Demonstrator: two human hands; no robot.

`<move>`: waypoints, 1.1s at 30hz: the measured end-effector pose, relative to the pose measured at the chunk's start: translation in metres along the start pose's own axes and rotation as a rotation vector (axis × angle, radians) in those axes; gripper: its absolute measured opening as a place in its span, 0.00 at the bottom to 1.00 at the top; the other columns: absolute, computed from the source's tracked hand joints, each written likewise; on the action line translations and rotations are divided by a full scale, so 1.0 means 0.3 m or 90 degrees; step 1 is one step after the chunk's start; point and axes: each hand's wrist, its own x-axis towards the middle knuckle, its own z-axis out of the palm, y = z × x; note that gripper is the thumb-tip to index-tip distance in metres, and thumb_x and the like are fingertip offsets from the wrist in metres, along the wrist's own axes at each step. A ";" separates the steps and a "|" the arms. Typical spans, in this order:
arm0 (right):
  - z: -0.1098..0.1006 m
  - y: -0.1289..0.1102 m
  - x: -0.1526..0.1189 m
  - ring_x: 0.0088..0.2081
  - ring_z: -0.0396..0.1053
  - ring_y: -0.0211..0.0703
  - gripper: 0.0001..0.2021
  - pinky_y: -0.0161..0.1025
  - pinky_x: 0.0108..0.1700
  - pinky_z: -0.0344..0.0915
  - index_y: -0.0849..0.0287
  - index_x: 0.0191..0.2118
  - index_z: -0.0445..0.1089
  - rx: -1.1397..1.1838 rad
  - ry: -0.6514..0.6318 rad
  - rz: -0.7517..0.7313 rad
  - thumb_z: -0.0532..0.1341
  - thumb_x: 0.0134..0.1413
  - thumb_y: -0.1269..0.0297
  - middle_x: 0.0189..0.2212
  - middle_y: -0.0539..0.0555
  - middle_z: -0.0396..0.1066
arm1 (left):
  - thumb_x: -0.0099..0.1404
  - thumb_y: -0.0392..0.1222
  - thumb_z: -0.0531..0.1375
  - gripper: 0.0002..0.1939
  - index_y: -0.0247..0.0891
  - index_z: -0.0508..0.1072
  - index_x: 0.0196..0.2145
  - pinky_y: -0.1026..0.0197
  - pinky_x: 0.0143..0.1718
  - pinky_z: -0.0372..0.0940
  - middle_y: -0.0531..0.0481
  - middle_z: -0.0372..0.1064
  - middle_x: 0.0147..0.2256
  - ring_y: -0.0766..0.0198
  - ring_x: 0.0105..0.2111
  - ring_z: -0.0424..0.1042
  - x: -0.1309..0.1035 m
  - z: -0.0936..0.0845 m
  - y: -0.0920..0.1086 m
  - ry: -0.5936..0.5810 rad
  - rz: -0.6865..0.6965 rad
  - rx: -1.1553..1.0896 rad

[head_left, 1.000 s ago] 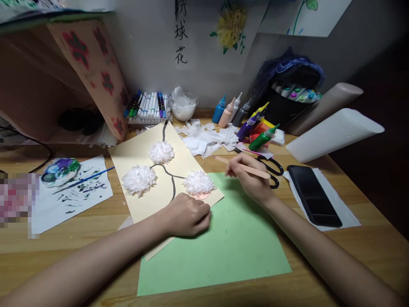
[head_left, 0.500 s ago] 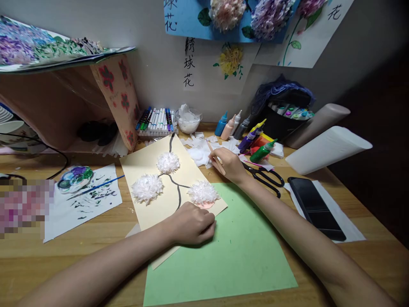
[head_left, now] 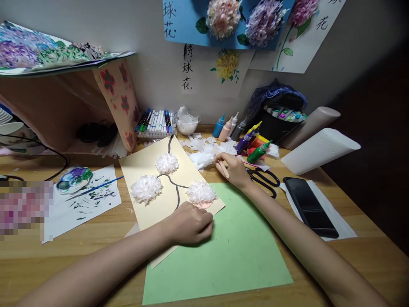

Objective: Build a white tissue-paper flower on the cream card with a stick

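My left hand [head_left: 192,223] rests curled on the lower part of a cream sheet [head_left: 153,228]; its fingertips are hidden underneath. On that sheet are dark painted stems and three fluffy white paper flowers: an upper one [head_left: 167,163], a left one [head_left: 146,189] and a right one [head_left: 202,193], with a strip of pale pink along its lower edge. My right hand [head_left: 234,170] is closed round a flat wooden stick [head_left: 224,169]. Its fingertips are beside scattered white tissue pieces [head_left: 203,158], and black-handled scissors [head_left: 263,177] lie just to its right.
A green sheet [head_left: 230,260] lies under the cream one. Paint bottles [head_left: 219,126], a tissue bowl [head_left: 187,123] and markers [head_left: 156,121] stand at the back. A paint palette [head_left: 74,179] and brush [head_left: 96,187] lie left; a black phone [head_left: 309,207] and white tube [head_left: 321,151] are right.
My right hand has shifted slightly right and nearer to me, turning the stick lower in its grip. My left hand stays on the cream sheet. The view has tilted a little.
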 end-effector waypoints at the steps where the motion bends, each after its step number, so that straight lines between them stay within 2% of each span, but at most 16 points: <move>1: -0.022 -0.001 -0.011 0.32 0.71 0.43 0.03 0.36 0.35 0.64 0.58 0.33 0.67 0.016 0.020 0.021 0.57 0.52 0.71 0.30 0.53 0.73 | 0.61 0.38 0.49 0.12 0.37 0.62 0.20 0.63 0.18 0.48 0.54 0.67 0.18 0.70 0.16 0.63 0.000 0.000 0.000 -0.001 0.001 -0.001; 8: -0.142 0.010 -0.067 0.35 0.72 0.43 0.04 0.38 0.38 0.67 0.59 0.33 0.69 0.174 0.103 0.178 0.61 0.49 0.65 0.31 0.53 0.73 | 0.63 0.37 0.48 0.13 0.37 0.61 0.21 0.63 0.18 0.50 0.53 0.66 0.18 0.70 0.16 0.63 0.001 -0.005 0.001 -0.002 0.008 -0.010; 13: -0.188 -0.001 -0.119 0.33 0.71 0.42 0.05 0.37 0.35 0.67 0.58 0.32 0.68 0.299 0.093 0.210 0.63 0.48 0.65 0.30 0.53 0.71 | 0.63 0.38 0.48 0.13 0.37 0.61 0.21 0.63 0.18 0.50 0.53 0.66 0.18 0.69 0.16 0.63 0.001 -0.010 0.003 -0.004 0.011 -0.009; 16: -0.202 -0.042 -0.170 0.33 0.71 0.41 0.04 0.36 0.35 0.68 0.58 0.31 0.67 0.356 0.031 0.185 0.63 0.49 0.66 0.29 0.52 0.71 | 0.63 0.38 0.48 0.14 0.37 0.61 0.21 0.63 0.19 0.50 0.53 0.67 0.18 0.69 0.16 0.63 0.002 -0.013 0.003 -0.005 0.009 -0.010; 19: -0.189 -0.085 -0.220 0.32 0.71 0.40 0.02 0.36 0.35 0.68 0.58 0.31 0.67 0.392 -0.075 0.124 0.61 0.50 0.69 0.28 0.52 0.71 | 0.63 0.37 0.48 0.14 0.37 0.62 0.21 0.64 0.19 0.49 0.53 0.67 0.18 0.70 0.17 0.63 0.003 -0.014 0.003 -0.009 0.008 -0.011; 22: -0.148 -0.106 -0.254 0.32 0.71 0.40 0.03 0.36 0.34 0.67 0.58 0.32 0.67 0.321 -0.136 0.061 0.59 0.50 0.73 0.29 0.52 0.72 | 0.63 0.37 0.48 0.13 0.37 0.62 0.21 0.63 0.19 0.49 0.54 0.67 0.18 0.70 0.16 0.62 0.003 -0.010 0.002 -0.007 0.009 -0.011; 27: -0.086 -0.113 -0.271 0.33 0.68 0.41 0.06 0.39 0.35 0.66 0.57 0.35 0.65 0.166 -0.081 -0.074 0.58 0.53 0.74 0.29 0.53 0.71 | 0.64 0.37 0.48 0.14 0.37 0.63 0.21 0.63 0.19 0.50 0.54 0.66 0.18 0.70 0.16 0.61 0.005 -0.003 0.000 0.004 0.012 -0.012; 33: -0.066 -0.126 -0.275 0.35 0.69 0.43 0.07 0.40 0.37 0.67 0.55 0.37 0.64 0.117 -0.021 -0.073 0.57 0.54 0.74 0.31 0.53 0.72 | 0.64 0.37 0.48 0.14 0.38 0.61 0.21 0.63 0.18 0.51 0.55 0.64 0.17 0.70 0.15 0.61 0.008 -0.007 -0.001 0.019 0.021 -0.015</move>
